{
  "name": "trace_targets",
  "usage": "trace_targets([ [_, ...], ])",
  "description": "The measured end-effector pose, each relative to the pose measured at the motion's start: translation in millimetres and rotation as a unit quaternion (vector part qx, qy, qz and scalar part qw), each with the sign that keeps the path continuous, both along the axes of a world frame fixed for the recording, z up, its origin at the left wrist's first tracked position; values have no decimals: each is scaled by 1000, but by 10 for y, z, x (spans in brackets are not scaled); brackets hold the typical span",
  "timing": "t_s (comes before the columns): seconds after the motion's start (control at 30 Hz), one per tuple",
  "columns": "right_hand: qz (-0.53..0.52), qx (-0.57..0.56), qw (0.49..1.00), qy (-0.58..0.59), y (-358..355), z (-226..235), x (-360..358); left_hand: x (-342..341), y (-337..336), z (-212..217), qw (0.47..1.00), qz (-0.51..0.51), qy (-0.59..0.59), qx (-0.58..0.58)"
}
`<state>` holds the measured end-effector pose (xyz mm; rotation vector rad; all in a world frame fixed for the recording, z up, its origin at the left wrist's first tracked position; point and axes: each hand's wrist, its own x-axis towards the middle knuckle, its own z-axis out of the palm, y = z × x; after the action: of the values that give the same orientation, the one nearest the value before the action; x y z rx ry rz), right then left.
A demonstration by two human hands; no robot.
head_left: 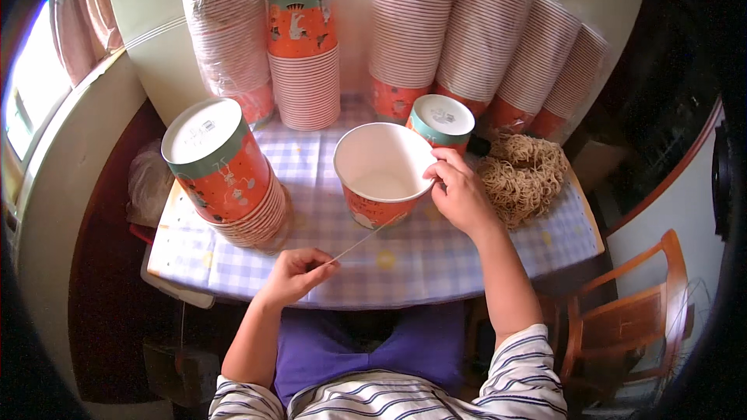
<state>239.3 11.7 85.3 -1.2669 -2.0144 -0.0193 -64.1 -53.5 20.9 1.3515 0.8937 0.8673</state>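
Note:
A white-lined paper bucket (375,206) with an orange printed outside stands mouth-up at the middle of the table. My right hand (461,190) is closed on its right rim, thumb and fingers on either side of the wall. In front of the bucket, my left hand (294,276) pinches a thin pale string (362,240) between thumb and fingertips. The string runs taut up to the bucket's lower right side; its far end is hard to make out. Just right of my right hand lies a heap of looped beige strings (525,183).
Nested upside-down buckets (226,179) stand at the left. Behind the open bucket is another upturned bucket (442,117). Tall stacks of buckets (412,23), several in clear plastic, line the back. A wooden chair (626,319) is at the right.

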Motion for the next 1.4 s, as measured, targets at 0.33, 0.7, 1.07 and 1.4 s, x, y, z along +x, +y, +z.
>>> trace_targets([
  [0.33,-6,31,964,265,-522,-246,-239,89,-179,284,996,-28,27,79],
  [0.7,-75,-108,941,311,-112,-573,97,348,85,782,836,115,336,419],
  [1.07,88,-249,833,486,78,-749,-17,1431,966,1102,834,2,405,373],
  [1.4,251,-316,589,701,87,-816,72,1699,1022,959,835,-5,434,339],
])
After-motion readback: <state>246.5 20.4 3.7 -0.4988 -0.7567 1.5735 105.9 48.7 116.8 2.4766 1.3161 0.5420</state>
